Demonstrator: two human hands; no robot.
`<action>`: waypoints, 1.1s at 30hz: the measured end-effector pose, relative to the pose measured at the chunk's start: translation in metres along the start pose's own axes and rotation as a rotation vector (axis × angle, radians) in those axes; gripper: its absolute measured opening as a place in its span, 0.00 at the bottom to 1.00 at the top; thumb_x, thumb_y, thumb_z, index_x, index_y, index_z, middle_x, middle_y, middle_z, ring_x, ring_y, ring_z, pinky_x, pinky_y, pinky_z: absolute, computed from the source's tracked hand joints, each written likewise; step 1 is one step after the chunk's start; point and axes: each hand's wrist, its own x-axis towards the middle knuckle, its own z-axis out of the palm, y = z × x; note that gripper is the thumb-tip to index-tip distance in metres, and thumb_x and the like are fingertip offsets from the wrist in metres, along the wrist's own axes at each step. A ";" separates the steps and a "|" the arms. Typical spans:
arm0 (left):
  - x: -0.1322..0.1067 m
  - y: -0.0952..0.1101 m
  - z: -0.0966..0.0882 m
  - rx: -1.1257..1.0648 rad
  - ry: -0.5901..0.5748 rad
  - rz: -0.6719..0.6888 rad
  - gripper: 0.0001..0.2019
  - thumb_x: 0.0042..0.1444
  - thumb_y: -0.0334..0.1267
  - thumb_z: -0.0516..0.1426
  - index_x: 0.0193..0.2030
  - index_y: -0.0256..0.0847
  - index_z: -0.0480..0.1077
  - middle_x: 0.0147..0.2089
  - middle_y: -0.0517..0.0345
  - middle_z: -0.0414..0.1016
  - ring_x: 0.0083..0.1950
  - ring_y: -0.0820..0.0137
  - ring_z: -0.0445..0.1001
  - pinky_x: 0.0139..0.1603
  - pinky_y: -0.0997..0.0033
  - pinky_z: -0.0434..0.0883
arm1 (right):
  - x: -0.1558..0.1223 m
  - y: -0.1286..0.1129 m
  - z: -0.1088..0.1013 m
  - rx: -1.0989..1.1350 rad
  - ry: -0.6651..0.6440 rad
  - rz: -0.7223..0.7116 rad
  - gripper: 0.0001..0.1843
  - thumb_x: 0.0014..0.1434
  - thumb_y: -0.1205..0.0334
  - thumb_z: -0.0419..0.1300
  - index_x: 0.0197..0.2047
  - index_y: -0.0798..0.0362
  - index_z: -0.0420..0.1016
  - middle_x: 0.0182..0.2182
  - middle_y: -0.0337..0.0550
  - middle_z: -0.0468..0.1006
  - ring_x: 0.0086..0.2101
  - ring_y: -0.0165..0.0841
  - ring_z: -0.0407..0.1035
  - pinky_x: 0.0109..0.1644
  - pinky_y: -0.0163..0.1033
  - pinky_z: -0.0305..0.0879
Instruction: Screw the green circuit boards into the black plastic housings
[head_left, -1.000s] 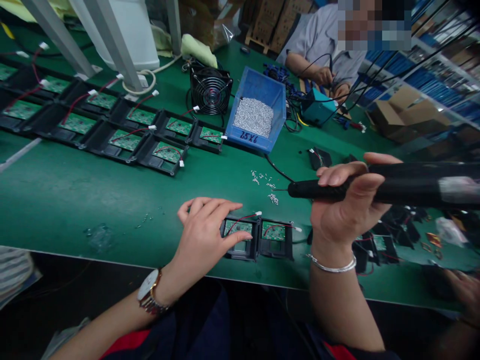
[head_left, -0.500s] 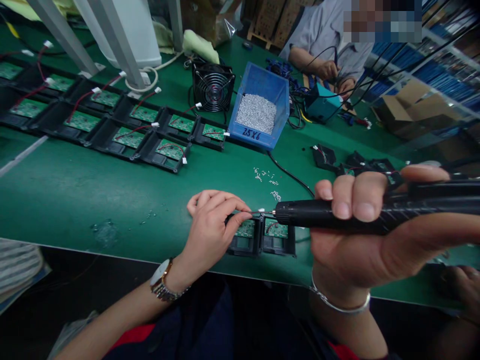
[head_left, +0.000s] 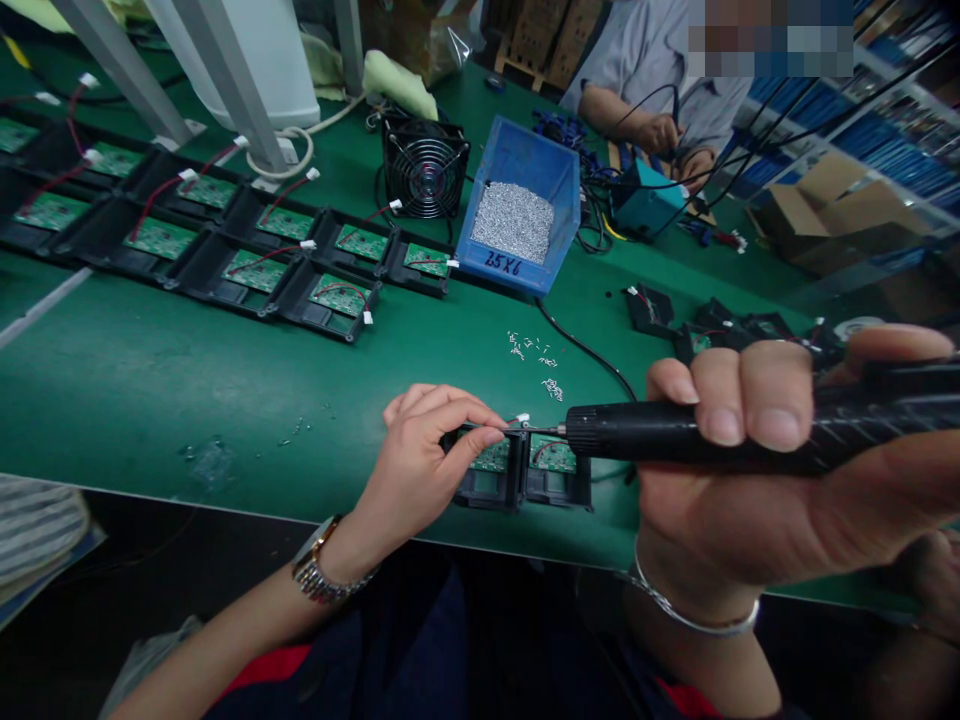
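The bit (head_left: 541, 430) could slip and jab the left hand's (head_left: 420, 460) grip, pinched at its tip, if the right hand's (head_left: 757, 490) grip, wrapped round the screwdriver (head_left: 630, 432), wavers over the black housings (head_left: 534, 490) by the worktop's (head_left: 262, 400) near edge.

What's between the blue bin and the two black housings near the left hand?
In the head view, small silvery pieces, probably screws, lie scattered on the green bench between bin and housings; a black cable passes to their right.

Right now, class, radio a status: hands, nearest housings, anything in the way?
Right hand gripping black screwdriver. Left hand at bit's far end, contact unclear. Two black housings side by side, circuit boards inside. Left hand partly covers one.
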 end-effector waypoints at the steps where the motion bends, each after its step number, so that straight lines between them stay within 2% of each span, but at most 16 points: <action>1: 0.000 -0.001 0.000 0.018 -0.013 0.026 0.05 0.73 0.40 0.66 0.43 0.54 0.84 0.47 0.65 0.88 0.53 0.61 0.80 0.61 0.50 0.66 | 0.000 0.001 -0.002 -0.006 -0.014 0.000 0.15 0.56 0.40 0.78 0.40 0.37 0.87 0.18 0.25 0.54 0.17 0.27 0.51 0.29 0.42 0.62; 4: -0.002 -0.004 0.001 0.112 -0.032 0.130 0.08 0.75 0.39 0.64 0.42 0.52 0.83 0.46 0.66 0.89 0.52 0.62 0.80 0.64 0.48 0.61 | -0.003 0.003 -0.004 0.001 -0.070 0.011 0.14 0.57 0.43 0.78 0.43 0.38 0.87 0.18 0.26 0.55 0.16 0.29 0.52 0.28 0.44 0.61; 6: -0.005 -0.007 0.001 0.183 -0.039 0.185 0.02 0.73 0.42 0.66 0.48 0.52 0.83 0.50 0.63 0.89 0.55 0.60 0.79 0.66 0.48 0.59 | -0.007 0.005 -0.004 0.031 -0.104 0.000 0.14 0.60 0.43 0.76 0.44 0.41 0.87 0.17 0.26 0.59 0.16 0.28 0.54 0.27 0.44 0.62; 7: -0.007 -0.009 0.001 0.218 -0.047 0.197 0.11 0.70 0.48 0.69 0.55 0.51 0.82 0.54 0.59 0.88 0.58 0.57 0.78 0.66 0.48 0.59 | -0.009 0.006 -0.004 0.047 -0.121 -0.007 0.15 0.61 0.43 0.75 0.44 0.43 0.86 0.18 0.26 0.61 0.16 0.28 0.55 0.27 0.44 0.63; 10: -0.015 -0.014 -0.002 0.311 -0.122 0.194 0.53 0.46 0.64 0.78 0.74 0.42 0.69 0.67 0.42 0.82 0.66 0.46 0.73 0.68 0.45 0.59 | -0.019 0.009 -0.007 0.085 -0.177 0.021 0.18 0.61 0.43 0.76 0.46 0.45 0.85 0.19 0.27 0.69 0.17 0.28 0.59 0.28 0.43 0.64; 11: -0.017 -0.015 -0.003 0.334 -0.158 0.189 0.61 0.40 0.66 0.80 0.76 0.40 0.67 0.69 0.39 0.80 0.68 0.43 0.72 0.69 0.43 0.59 | -0.022 0.011 -0.009 0.082 -0.190 0.051 0.19 0.60 0.44 0.78 0.46 0.45 0.84 0.20 0.27 0.71 0.18 0.28 0.61 0.29 0.42 0.65; 12: -0.019 -0.016 -0.005 0.350 -0.191 0.184 0.63 0.37 0.67 0.81 0.76 0.40 0.66 0.70 0.38 0.79 0.68 0.41 0.71 0.70 0.41 0.58 | -0.026 0.012 -0.011 0.069 -0.201 0.084 0.20 0.59 0.44 0.79 0.47 0.45 0.84 0.20 0.28 0.72 0.19 0.29 0.62 0.30 0.42 0.65; 15: -0.024 -0.018 -0.007 0.381 -0.253 0.157 0.58 0.39 0.62 0.82 0.74 0.43 0.68 0.71 0.41 0.78 0.70 0.39 0.69 0.72 0.37 0.54 | -0.034 0.017 -0.019 0.011 -0.229 0.120 0.23 0.58 0.43 0.79 0.49 0.45 0.83 0.22 0.28 0.74 0.21 0.28 0.64 0.34 0.42 0.67; 20: -0.026 -0.019 -0.007 0.388 -0.260 0.126 0.47 0.46 0.55 0.81 0.71 0.48 0.71 0.71 0.48 0.79 0.71 0.42 0.69 0.75 0.33 0.48 | -0.038 0.021 -0.025 -0.029 -0.263 0.096 0.22 0.59 0.42 0.78 0.50 0.44 0.82 0.22 0.28 0.73 0.21 0.29 0.64 0.35 0.43 0.67; 33: -0.024 -0.020 -0.007 0.376 -0.265 0.126 0.45 0.47 0.56 0.81 0.68 0.50 0.72 0.70 0.52 0.80 0.70 0.44 0.69 0.76 0.34 0.46 | -0.043 0.024 -0.026 -0.042 -0.309 0.085 0.22 0.60 0.47 0.79 0.52 0.45 0.82 0.24 0.29 0.74 0.22 0.30 0.67 0.34 0.44 0.68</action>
